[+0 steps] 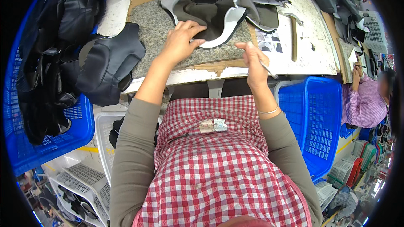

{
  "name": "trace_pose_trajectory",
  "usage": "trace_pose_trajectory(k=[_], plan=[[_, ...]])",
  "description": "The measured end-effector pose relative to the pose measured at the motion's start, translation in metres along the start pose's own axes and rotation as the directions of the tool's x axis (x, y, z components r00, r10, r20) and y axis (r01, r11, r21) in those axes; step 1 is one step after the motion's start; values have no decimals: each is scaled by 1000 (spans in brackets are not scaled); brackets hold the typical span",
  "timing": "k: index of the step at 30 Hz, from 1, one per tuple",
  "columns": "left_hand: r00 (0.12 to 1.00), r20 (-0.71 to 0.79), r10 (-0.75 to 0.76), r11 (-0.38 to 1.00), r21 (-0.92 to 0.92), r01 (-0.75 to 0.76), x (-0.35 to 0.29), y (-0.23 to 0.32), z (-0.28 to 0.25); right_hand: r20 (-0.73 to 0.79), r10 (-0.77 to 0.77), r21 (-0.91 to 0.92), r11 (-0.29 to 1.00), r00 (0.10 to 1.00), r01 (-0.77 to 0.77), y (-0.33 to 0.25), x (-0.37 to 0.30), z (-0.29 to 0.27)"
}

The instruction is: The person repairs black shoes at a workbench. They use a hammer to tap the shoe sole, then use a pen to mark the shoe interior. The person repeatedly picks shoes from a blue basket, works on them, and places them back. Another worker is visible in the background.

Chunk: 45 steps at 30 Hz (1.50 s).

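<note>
Left hand (pixel 180 42): half curled, a gap between thumb and forefinger, both reaching over the pale edge and touching the dark lining. Whether fingers clamp the edge from beneath cannot be told.

Right hand (pixel 256 65): fingers folded closely round a thin metal tool (pixel 269 71), whose end projects toward the lower right. Held above the table's near edge, just clear of the upper.

Upper (pixel 195 14): one, dark lining, pale rim; opening turned toward the wearer. Lies on the slab, ahead of both hands.

Slab (pixel 147 21): speckled grey stone, set on the table (pixel 324 56).

Further pieces (pixel 263 14): dark, beside the upper on its right.

Hammer (pixel 294 38): wooden handle, metal head at the far end; right of the pieces, untouched.

Sheet (pixel 271 44): printed with pictures, between slab and hammer.

Black upper (pixel 107 63): at the table's left edge, near a blue basket (pixel 78 138) heaped with similar parts.

Second blue basket (pixel 322 130): right, below table level.

Co-worker (pixel 364 105): far right, checked sleeve.
</note>
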<state>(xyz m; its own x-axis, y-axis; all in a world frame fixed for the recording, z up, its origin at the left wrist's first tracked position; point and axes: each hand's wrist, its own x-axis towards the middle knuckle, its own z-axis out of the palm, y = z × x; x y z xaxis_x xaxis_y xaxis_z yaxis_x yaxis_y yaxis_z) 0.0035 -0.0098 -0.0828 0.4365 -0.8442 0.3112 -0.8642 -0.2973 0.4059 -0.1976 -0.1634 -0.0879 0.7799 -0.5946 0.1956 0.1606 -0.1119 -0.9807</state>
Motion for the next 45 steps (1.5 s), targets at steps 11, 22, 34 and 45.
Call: trace_pose_trajectory(k=[11, 22, 34, 45], plan=[[956, -249, -156, 985, 39, 170, 24, 4, 45, -29, -96, -146, 985, 995, 90, 33, 45, 30], [952, -286, -112, 992, 29, 126, 24, 1, 48, 38, -174, -356, 918, 984, 176, 52, 49, 27], [923, -360, -135, 991, -57, 123, 25, 0, 63, -57, 3, 89, 996, 998, 2, 21, 39, 7], [971, -197, 137, 980, -116, -162, 103, 22, 54, -164, -308, 7, 950, 937, 313, -7, 11, 3]])
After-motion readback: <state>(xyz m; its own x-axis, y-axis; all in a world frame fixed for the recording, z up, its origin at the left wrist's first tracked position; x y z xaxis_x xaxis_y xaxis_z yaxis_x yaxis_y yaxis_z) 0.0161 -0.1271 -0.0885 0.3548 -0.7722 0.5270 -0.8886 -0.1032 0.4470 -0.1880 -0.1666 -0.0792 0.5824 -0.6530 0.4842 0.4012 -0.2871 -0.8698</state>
